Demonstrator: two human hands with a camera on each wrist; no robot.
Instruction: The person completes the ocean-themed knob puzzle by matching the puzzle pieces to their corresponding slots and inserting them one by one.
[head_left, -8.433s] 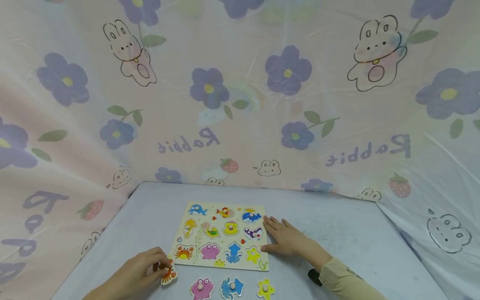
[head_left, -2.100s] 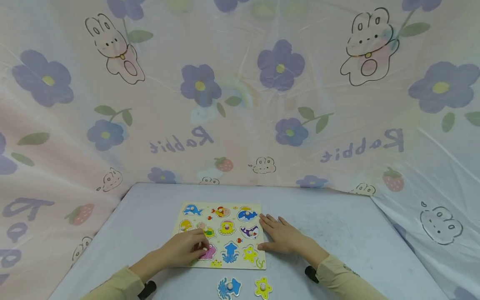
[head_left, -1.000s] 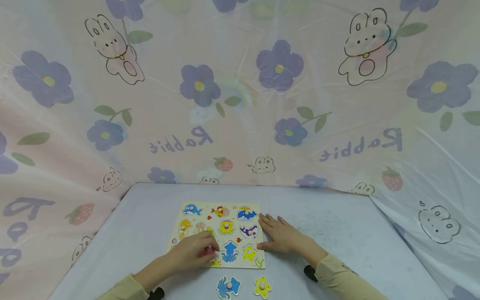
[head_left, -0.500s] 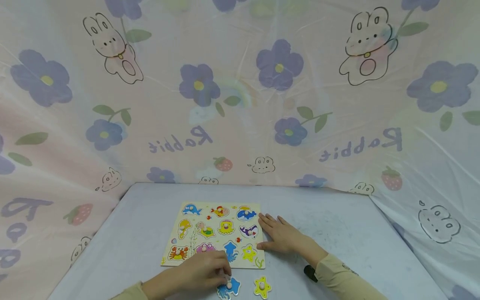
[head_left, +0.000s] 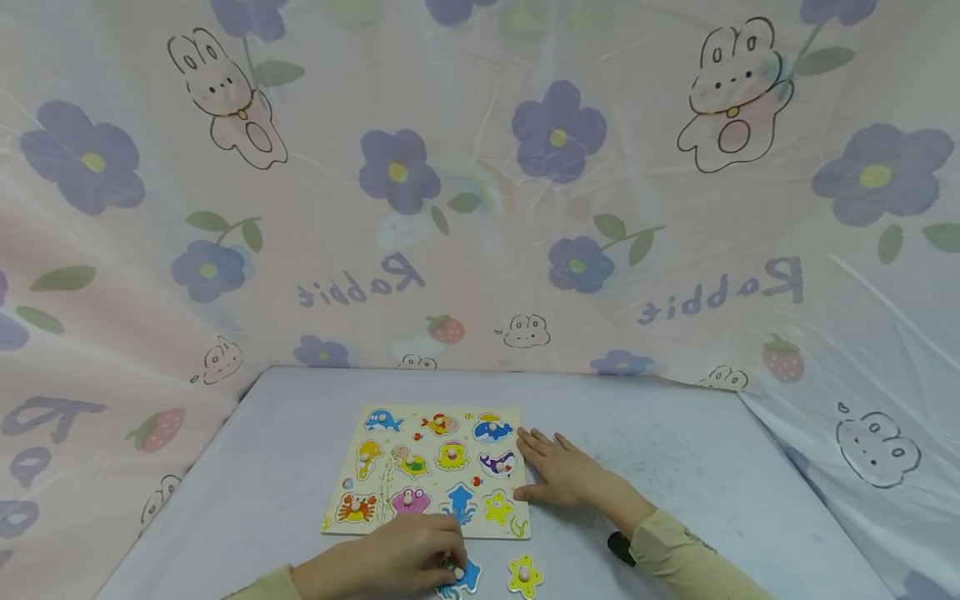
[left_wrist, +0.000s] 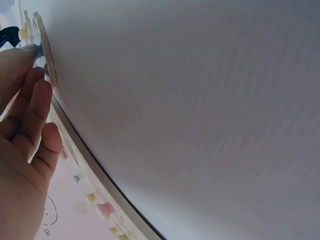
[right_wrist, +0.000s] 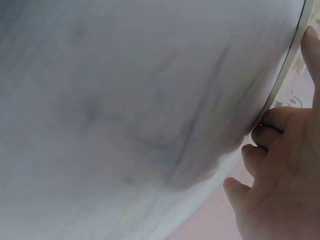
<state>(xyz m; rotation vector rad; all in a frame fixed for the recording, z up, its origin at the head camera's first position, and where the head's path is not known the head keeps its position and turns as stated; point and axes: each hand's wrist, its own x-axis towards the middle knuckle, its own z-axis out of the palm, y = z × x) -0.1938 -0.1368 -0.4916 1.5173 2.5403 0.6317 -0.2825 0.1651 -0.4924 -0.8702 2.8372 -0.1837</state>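
Thumb and fingers of my left hand (head_left: 408,554) pinch the knob of a blue squid puzzle piece (head_left: 471,577), just in front of the wooden puzzle board (head_left: 491,534). The left wrist view shows this hand (left_wrist: 25,135) at the piece's edge-on side (left_wrist: 46,52). My right hand (head_left: 566,477) lies with fingers extended against the board's right edge; in the right wrist view the same hand (right_wrist: 280,165) touches that edge. A crab piece (head_left: 356,507) and a pink clam piece (head_left: 410,502) sit in the board's front row. Beside them show a squid picture (head_left: 460,497) and a starfish picture (head_left: 498,507).
A yellow starfish piece (head_left: 525,576) with a knob lies on the white tabletop (head_left: 675,483), right of the squid piece. Several other sea-animal pieces fill the board's back rows. A printed curtain (head_left: 480,250) hangs behind the table.
My left hand held the crab piece beside the board, later worked at the clam piece on it, then moved toward me to the squid piece. My right hand has stayed at the board's edge.
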